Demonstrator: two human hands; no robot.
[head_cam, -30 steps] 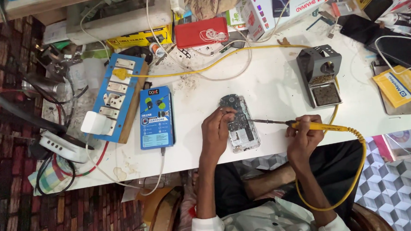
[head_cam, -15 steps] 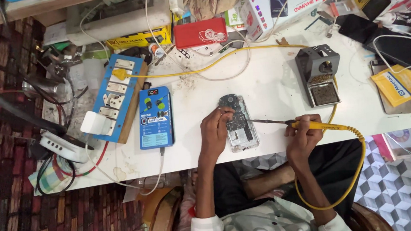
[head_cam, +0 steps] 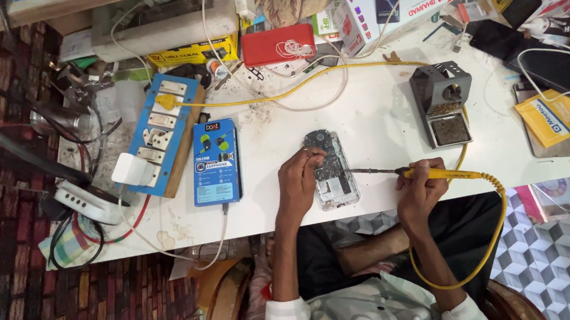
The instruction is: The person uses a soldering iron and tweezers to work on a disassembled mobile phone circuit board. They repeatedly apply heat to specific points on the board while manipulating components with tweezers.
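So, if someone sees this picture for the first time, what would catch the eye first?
Probably the opened phone at the centre of the white table, steadied by the left hand while the right hand holds a yellow soldering iron to it. Next, the blue switch board at left and the grey iron stand at right.

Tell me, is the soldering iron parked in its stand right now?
No, the right hand holds the yellow soldering iron with its tip at the opened phone, away from the stand.

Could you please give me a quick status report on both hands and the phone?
Left hand steadies opened phone on white table. Right hand grips yellow soldering iron, tip at phone's edge. Blue box lies left, apart.
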